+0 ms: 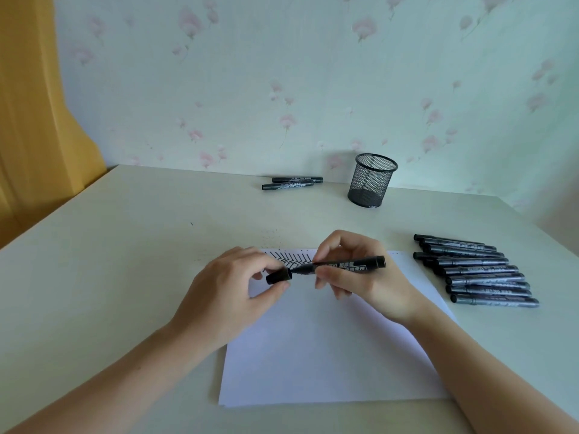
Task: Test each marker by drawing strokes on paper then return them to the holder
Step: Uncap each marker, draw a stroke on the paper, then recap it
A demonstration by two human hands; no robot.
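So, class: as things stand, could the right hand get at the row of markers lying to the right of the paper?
Probably yes, but not at once: the right hand grips a marker being capped or uncapped. The row of markers lies on its side of the table, nothing between.

the counter (109,261) lies bare left of the paper (329,355), open for passage. a row of markers (479,270) blocks the right side, just beside the paper. at the back, the mesh holder (372,180) stands upright near the wall, two loose markers (293,183) lying to its left, with open counter between holder and paper.
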